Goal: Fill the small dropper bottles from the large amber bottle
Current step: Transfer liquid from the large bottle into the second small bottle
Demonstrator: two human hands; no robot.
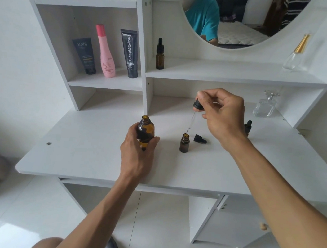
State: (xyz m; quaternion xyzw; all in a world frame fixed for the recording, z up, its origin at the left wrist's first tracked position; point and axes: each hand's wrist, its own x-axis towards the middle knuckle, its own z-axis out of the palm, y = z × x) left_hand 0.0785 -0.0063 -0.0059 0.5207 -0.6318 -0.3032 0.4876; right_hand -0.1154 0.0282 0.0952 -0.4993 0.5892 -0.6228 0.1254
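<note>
Left hand grips big bottle, right hand pinches dropper above small bottle; unsteadied, a nudge could tip it, spilling drops.

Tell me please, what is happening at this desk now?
A person is filling small bottles by dropper. The left hand grips the open large bottle on the desk. The right hand pinches a dropper, its glass tip just above the open small bottle. A loose cap lies beside it. Another capped bottle stands on the shelf.
</note>
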